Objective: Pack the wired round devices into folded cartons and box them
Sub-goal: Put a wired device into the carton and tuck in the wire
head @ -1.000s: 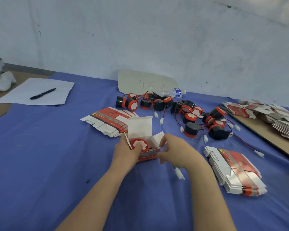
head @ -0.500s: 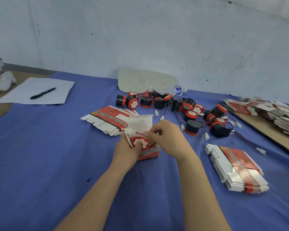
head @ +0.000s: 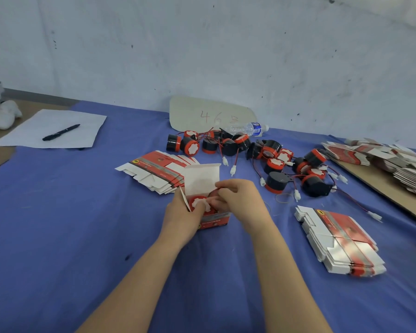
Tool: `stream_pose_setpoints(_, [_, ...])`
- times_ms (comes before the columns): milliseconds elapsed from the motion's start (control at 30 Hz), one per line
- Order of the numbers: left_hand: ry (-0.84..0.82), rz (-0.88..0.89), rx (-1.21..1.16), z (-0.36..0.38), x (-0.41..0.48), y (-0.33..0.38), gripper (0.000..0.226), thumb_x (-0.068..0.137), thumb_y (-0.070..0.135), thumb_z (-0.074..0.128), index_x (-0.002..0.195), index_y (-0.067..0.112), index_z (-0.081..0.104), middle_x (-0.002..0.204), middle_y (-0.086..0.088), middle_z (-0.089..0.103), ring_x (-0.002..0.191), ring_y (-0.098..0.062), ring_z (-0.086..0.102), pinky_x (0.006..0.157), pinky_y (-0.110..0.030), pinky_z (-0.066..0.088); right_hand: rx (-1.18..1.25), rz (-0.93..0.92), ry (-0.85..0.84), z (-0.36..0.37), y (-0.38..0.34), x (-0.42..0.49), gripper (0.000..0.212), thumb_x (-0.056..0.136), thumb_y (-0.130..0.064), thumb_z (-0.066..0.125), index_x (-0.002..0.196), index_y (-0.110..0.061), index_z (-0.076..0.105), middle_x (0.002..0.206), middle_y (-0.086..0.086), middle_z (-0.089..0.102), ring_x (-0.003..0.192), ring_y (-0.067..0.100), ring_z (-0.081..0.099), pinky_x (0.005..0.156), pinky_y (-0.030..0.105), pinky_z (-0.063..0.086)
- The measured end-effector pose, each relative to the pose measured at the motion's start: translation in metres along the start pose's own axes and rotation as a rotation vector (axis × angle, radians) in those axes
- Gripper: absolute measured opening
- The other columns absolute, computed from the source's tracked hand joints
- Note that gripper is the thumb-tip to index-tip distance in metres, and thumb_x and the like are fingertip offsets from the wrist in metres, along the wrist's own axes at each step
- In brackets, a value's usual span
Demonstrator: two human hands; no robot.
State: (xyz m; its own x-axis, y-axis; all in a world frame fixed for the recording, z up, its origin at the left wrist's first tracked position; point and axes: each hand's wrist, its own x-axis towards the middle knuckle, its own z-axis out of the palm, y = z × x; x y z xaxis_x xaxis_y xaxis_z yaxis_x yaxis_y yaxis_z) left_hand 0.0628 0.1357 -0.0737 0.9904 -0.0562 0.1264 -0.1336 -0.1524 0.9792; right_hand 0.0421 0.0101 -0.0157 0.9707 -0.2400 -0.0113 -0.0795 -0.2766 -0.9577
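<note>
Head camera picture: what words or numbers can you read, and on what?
"46", plus a third mark I cannot decipher: red handwriting on the cardboard sign at the wall.
On the open carton: printed line, too blurred.
On the flat carton stacks: print too small.
On the water bottle label: unreadable.

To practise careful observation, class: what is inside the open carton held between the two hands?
A round device, red-rimmed with a white face, sits inside the open carton. The right hand covers the rest of the opening, hiding whatever else is inside.

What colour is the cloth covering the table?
Plain blue-violet; the head view shows the cloth best.
</note>
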Motion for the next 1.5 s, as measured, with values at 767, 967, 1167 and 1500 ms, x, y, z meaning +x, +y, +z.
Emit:
stream_pose_setpoints(767, [-0.017,-0.014,0.013,0.000,-0.001,0.001,0.037,0.091,0.016,0.057,0.125,0.023,0.047,0.119,0.003,0.060,0.101,-0.013,0.059,0.069,-0.016,0.045,-0.217,0.098,0.032,-0.004,-0.018,0.012,0.023,0.088,0.004,0.047,0.081,-0.008,0.066,0.065,0.008,0.064,0.046,0.015,0.058,0.051,0.025,0.053])
stream_pose_setpoints(967, [-0.021,-0.021,0.026,0.000,0.000,0.002,0.040,0.092,0.021,0.057,0.130,0.024,0.046,0.122,0.004,0.059,0.103,-0.012,0.058,0.066,-0.013,0.044,-0.032,0.018,-0.050,-0.009,-0.004,0.004,0.018,0.093,-0.007,0.057,0.083,-0.004,0.073,0.083,0.015,0.073,0.067,0.016,0.070,0.067,0.024,0.059])
stream_pose_setpoints(1167, [-0.002,-0.017,-0.005,0.000,-0.001,0.000,0.031,0.090,0.018,0.058,0.118,0.029,0.046,0.115,0.007,0.059,0.094,-0.007,0.057,0.063,-0.010,0.041,0.030,-0.009,-0.268,-0.026,-0.006,-0.001,0.023,0.095,-0.001,0.051,0.115,-0.005,0.062,0.100,0.006,0.073,0.093,0.013,0.070,0.081,0.020,0.055])
stream_pose_setpoints(1500, [0.002,-0.023,0.007,-0.001,-0.003,0.001,0.037,0.091,0.020,0.057,0.125,0.026,0.045,0.115,0.006,0.058,0.101,-0.014,0.057,0.066,-0.015,0.045,-0.396,-0.241,-0.139,-0.019,-0.002,-0.004,0.022,0.091,-0.011,0.061,0.111,-0.004,0.068,0.097,0.009,0.073,0.087,0.016,0.070,0.086,0.031,0.056])
